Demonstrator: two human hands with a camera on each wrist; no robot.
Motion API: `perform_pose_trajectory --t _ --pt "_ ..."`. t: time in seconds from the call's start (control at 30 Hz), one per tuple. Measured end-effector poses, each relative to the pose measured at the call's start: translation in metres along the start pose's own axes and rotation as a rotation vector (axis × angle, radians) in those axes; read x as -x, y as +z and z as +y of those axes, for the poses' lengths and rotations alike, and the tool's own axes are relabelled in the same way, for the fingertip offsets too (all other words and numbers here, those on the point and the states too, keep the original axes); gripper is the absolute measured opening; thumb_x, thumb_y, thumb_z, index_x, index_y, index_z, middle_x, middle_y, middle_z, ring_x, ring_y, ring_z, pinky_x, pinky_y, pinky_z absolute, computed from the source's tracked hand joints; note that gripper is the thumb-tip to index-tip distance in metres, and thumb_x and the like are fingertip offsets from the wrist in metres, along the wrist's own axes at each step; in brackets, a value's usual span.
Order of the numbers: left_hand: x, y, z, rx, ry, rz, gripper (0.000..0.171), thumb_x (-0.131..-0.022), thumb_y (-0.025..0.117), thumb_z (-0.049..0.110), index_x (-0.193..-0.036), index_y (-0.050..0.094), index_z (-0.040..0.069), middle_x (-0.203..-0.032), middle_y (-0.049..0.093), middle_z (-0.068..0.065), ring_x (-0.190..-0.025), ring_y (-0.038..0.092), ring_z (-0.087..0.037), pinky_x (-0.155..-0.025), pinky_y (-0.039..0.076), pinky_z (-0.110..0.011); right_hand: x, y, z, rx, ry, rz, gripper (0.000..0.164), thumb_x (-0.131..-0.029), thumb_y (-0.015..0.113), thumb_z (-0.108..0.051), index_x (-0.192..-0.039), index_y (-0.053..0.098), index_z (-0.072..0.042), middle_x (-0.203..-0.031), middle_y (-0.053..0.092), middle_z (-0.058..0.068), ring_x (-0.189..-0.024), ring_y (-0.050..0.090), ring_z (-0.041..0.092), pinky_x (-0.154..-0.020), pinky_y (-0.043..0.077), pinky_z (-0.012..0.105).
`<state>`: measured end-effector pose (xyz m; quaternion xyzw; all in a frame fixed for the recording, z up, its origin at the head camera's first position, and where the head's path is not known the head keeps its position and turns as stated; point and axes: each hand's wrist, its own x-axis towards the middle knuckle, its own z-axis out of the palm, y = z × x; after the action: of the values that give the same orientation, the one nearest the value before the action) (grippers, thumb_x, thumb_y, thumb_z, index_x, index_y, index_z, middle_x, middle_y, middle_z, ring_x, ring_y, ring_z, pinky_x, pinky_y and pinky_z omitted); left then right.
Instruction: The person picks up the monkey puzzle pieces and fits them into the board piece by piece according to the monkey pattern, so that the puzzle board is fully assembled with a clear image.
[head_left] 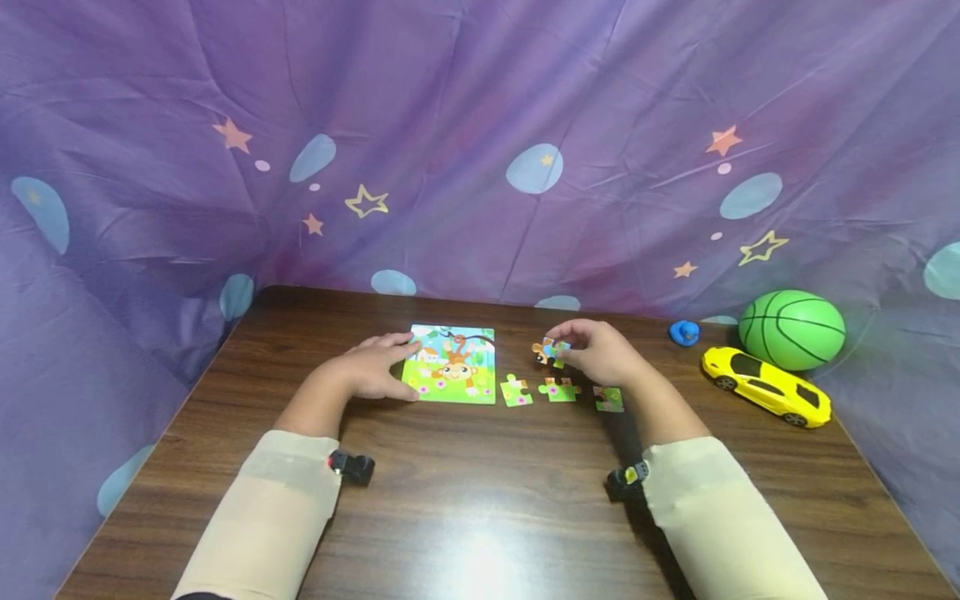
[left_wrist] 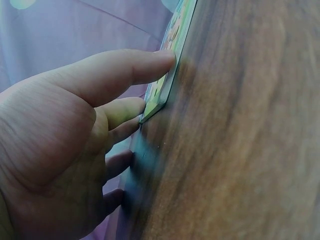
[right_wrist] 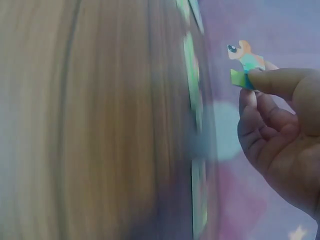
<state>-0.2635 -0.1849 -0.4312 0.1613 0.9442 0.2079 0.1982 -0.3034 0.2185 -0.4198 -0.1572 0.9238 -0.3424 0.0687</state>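
Note:
My left hand (head_left: 371,369) rests at the left side of a square monkey picture puzzle (head_left: 480,390) lying flat on the table. In the left wrist view, its thumb touches the near edge of the puzzle (left_wrist: 172,75) and the fingers reach the corner, fairly straight. My right hand (head_left: 606,354) pinches a puzzle piece (right_wrist: 247,62) between thumb and fingertips, lifted off the table; an eye shows on it. Below that hand lie three loose pieces: one (head_left: 516,392) beside the puzzle, one (head_left: 561,391) in the middle, one (head_left: 610,400) near the right wrist.
On the right of the brown wooden table (head_left: 450,483) stand a yellow toy car (head_left: 765,387), a green ball (head_left: 792,330) and a small blue rubber duck (head_left: 684,333). A purple curtain (head_left: 465,167) with stars hangs behind the table's far edge.

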Motion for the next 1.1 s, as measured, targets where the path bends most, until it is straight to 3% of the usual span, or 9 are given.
perform_pose_trajectory --t 0.3,0.7,0.93,1.1 --pt "-0.001 0.000 0.000 0.002 -0.007 -0.002 0.102 -0.089 0.077 0.056 -0.172 0.026 0.026 -0.183 0.014 -0.005 -0.168 0.009 -0.045 -0.131 0.011 -0.076 -0.017 0.034 -0.035 -0.053 -0.051 -0.045 0.026 -0.098 0.075 -0.015 -0.124 0.076 -0.019 -0.110 0.077 0.004 -0.096 0.068 0.019 -0.084 0.056 0.032" --pt "0.000 0.000 0.000 -0.007 0.000 -0.005 0.101 -0.090 0.076 0.055 -0.172 0.026 0.024 -0.183 0.014 -0.006 -0.167 0.009 -0.046 -0.130 0.012 -0.076 -0.033 0.059 -0.060 -0.052 -0.070 -0.098 0.025 -0.096 0.076 -0.012 -0.119 0.077 -0.019 -0.112 0.077 0.003 -0.103 0.070 0.019 -0.096 0.058 0.039" --pt "0.000 0.000 -0.001 -0.011 0.003 -0.001 0.101 -0.090 0.075 0.056 -0.172 0.026 0.024 -0.183 0.014 -0.006 -0.167 0.009 -0.046 -0.130 0.011 -0.077 -0.043 0.069 -0.067 -0.015 -0.068 -0.130 0.025 -0.094 0.077 -0.011 -0.116 0.079 -0.021 -0.102 0.073 0.004 -0.077 0.064 0.016 -0.068 0.060 0.034" --pt "0.000 0.000 0.000 -0.010 0.003 -0.001 0.101 -0.090 0.076 0.056 -0.172 0.026 0.024 -0.183 0.014 -0.006 -0.167 0.010 -0.046 -0.130 0.012 -0.077 -0.048 0.074 -0.071 0.016 -0.056 -0.144 0.027 -0.094 0.075 -0.007 -0.117 0.078 -0.019 -0.103 0.074 0.004 -0.066 0.057 0.011 -0.058 0.054 0.027"
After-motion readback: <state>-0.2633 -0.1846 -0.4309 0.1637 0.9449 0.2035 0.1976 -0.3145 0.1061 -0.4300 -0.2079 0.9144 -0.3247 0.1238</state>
